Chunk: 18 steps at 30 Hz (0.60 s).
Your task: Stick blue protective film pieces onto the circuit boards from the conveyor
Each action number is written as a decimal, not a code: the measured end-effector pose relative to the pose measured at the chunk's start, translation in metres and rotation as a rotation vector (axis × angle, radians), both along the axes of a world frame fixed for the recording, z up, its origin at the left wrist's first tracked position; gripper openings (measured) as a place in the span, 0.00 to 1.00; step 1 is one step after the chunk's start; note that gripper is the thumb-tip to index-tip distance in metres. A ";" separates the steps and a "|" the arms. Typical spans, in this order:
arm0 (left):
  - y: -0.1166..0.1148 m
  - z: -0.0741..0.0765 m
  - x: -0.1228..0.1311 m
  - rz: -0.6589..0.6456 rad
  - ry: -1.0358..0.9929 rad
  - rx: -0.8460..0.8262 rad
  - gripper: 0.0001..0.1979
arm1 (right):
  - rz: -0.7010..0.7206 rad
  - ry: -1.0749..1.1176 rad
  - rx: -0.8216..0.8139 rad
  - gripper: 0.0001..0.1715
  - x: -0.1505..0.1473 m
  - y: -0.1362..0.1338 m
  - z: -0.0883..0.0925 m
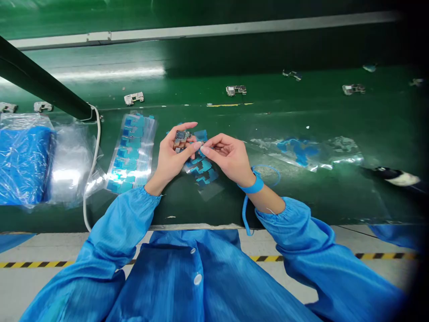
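Note:
My left hand [172, 154] is closed around a small circuit board [182, 136], which faces up between thumb and fingers. Close against it, my right hand [228, 156] pinches thumb and forefinger together at the tip of my left thumb. A tiny light-blue bit shows at that pinch, too small to make out fully. Under both hands lies a clear sheet with blue film stickers [203, 170], partly hidden by them. To the left, a longer sheet of blue film stickers [129, 150] rests on the green bench. A blue strap with a coiled cord circles my right wrist.
Several circuit boards, such as one board [236, 91], lie spaced along the green surface behind. Clear bags with blue contents [23, 165] and a white cable [94, 156] are at left. A plastic sheet with blue scraps [298, 152] and a black-and-white object [398, 176] lie right.

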<state>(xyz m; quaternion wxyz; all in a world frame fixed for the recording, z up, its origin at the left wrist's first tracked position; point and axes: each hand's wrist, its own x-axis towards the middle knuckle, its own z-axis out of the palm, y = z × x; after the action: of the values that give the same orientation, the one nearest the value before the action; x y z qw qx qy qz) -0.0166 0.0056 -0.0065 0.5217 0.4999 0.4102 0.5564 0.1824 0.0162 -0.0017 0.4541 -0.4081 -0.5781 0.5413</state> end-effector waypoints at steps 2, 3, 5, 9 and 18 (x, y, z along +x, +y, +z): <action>0.002 0.000 -0.002 0.062 -0.034 -0.030 0.25 | 0.060 -0.113 0.101 0.26 0.011 0.003 -0.003; 0.004 0.000 -0.004 0.093 -0.054 -0.041 0.25 | 0.110 -0.225 0.190 0.26 0.019 0.002 -0.004; 0.009 -0.001 -0.009 0.139 -0.078 -0.059 0.26 | 0.261 -0.549 0.404 0.27 0.034 -0.008 -0.005; 0.012 0.000 -0.015 0.146 -0.046 -0.101 0.25 | 0.398 -1.095 0.635 0.26 0.046 -0.051 -0.001; 0.000 0.012 -0.009 0.073 0.143 -0.067 0.19 | -0.112 -0.853 0.655 0.07 0.021 -0.016 0.014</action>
<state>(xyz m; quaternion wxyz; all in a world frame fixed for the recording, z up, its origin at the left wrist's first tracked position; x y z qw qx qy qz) -0.0258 0.0061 0.0052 0.4868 0.5052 0.4830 0.5239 0.2037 0.0007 0.0126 0.3108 -0.4590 -0.8270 0.0940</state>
